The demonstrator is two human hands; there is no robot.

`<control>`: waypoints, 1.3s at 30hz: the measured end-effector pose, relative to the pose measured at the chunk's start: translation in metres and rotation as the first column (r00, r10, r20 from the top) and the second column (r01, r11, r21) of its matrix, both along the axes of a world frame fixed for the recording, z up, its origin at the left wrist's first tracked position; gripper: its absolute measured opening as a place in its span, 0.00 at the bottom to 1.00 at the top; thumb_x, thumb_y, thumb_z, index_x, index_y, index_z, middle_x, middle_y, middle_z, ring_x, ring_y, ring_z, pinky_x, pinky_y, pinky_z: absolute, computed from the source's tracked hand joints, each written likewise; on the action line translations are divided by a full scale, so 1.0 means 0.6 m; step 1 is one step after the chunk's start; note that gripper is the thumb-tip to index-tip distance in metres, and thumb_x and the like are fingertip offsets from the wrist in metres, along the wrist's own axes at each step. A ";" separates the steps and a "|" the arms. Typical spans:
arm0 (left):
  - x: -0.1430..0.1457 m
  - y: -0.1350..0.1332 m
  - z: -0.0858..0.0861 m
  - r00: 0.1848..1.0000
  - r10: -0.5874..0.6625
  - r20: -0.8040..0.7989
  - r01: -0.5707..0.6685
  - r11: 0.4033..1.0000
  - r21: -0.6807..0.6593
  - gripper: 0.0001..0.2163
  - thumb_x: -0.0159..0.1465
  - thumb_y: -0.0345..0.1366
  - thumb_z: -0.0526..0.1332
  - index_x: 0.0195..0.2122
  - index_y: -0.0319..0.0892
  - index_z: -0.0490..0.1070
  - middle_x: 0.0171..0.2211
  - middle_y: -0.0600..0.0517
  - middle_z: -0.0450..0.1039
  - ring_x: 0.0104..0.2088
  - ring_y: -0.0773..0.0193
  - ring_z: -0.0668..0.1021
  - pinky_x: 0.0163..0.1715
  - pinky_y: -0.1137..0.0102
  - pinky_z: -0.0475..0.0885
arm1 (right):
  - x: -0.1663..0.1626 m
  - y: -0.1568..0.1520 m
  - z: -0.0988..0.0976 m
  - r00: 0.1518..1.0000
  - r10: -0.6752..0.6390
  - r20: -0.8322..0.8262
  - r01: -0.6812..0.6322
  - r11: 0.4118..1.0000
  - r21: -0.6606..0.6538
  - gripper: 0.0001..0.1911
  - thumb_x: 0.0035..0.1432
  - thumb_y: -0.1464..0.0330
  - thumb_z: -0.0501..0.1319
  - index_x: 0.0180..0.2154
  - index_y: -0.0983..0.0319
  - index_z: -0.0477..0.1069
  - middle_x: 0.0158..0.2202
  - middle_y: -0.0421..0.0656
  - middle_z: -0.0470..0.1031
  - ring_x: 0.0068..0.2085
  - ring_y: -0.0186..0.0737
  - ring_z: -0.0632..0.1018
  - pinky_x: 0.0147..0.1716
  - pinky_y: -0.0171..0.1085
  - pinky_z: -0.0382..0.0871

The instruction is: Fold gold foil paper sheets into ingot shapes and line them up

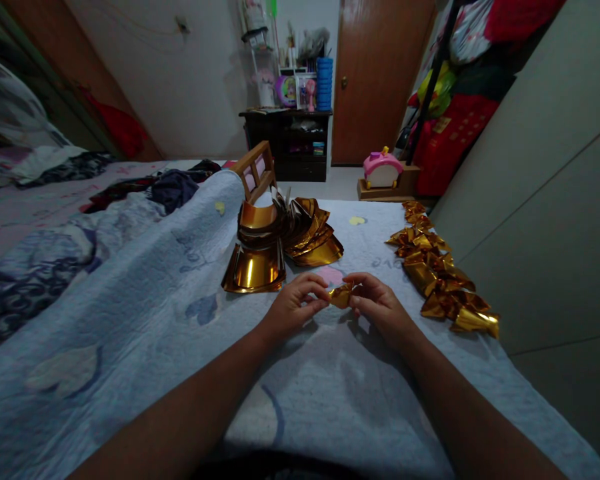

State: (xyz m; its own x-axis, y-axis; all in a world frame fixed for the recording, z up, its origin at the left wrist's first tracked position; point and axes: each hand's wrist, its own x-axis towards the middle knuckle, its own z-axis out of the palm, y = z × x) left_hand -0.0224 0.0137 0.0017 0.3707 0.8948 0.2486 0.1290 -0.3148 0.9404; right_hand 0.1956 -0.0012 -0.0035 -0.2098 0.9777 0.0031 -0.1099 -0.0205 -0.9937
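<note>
A small folded piece of gold foil paper is pinched between my two hands, just above the bedspread. My left hand grips its left end with thumb and fingertips. At its right end, the thumb and fingers of my right hand are closed on it. Beyond my left hand lie fanned stacks of gold foil sheets, with more sheets spread beside them. To the right, a row of folded gold foil pieces runs along the edge of the bedspread.
A light blue quilted bedspread with leaf shapes covers the surface. Crumpled clothes lie at the left, and a small wooden frame stands behind the sheets. A pale cabinet borders the right side. A pink toy sits beyond the far edge.
</note>
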 end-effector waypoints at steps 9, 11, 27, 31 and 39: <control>0.000 0.002 0.004 0.962 0.039 0.270 0.076 0.913 -0.402 0.12 0.54 0.40 0.74 0.34 0.39 0.78 0.28 0.53 0.74 0.29 0.67 0.72 0.33 0.71 0.67 | 0.003 0.002 0.003 0.989 0.067 -0.134 -0.078 0.994 -0.081 0.12 0.50 0.62 0.72 0.37 0.57 0.75 0.33 0.39 0.75 0.29 0.34 0.70 0.30 0.36 0.65; 0.000 0.002 0.005 0.956 0.047 0.291 0.081 0.906 -0.414 0.12 0.53 0.41 0.74 0.32 0.39 0.77 0.27 0.54 0.73 0.28 0.68 0.71 0.32 0.72 0.67 | 0.002 0.002 0.004 0.979 0.094 -0.181 -0.115 0.987 -0.110 0.12 0.50 0.62 0.72 0.36 0.58 0.75 0.31 0.39 0.75 0.28 0.34 0.70 0.29 0.35 0.65; -0.001 0.003 -0.008 0.945 -0.048 0.323 0.212 0.843 -0.495 0.16 0.52 0.43 0.75 0.34 0.38 0.75 0.30 0.52 0.76 0.26 0.70 0.73 0.29 0.73 0.65 | 0.007 0.001 -0.012 0.960 0.184 -0.210 -0.227 0.953 -0.203 0.16 0.51 0.58 0.74 0.34 0.59 0.73 0.28 0.37 0.73 0.24 0.30 0.69 0.24 0.32 0.61; 0.001 0.002 -0.005 0.946 -0.049 0.320 0.208 0.850 -0.485 0.16 0.51 0.43 0.76 0.32 0.37 0.75 0.29 0.52 0.76 0.26 0.70 0.72 0.29 0.74 0.65 | 0.006 0.001 -0.009 0.964 0.192 -0.182 -0.224 0.959 -0.172 0.16 0.51 0.58 0.74 0.34 0.60 0.73 0.26 0.36 0.73 0.23 0.30 0.70 0.23 0.31 0.61; 0.007 -0.001 0.004 0.947 -0.037 0.320 0.181 0.884 -0.432 0.16 0.54 0.43 0.74 0.30 0.38 0.72 0.25 0.55 0.71 0.24 0.72 0.68 0.27 0.75 0.62 | 0.003 0.005 -0.015 0.962 0.193 -0.191 -0.229 0.955 -0.187 0.17 0.50 0.58 0.75 0.32 0.61 0.73 0.26 0.37 0.74 0.23 0.30 0.71 0.23 0.31 0.61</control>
State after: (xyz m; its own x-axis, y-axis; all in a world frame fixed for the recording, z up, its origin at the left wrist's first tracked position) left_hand -0.0180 0.0129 0.0040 0.4462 0.8930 -0.0585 -0.1854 0.1562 0.9702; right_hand 0.1976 0.0018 -0.0125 -0.4252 0.8943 -0.1396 -0.2462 -0.2627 -0.9329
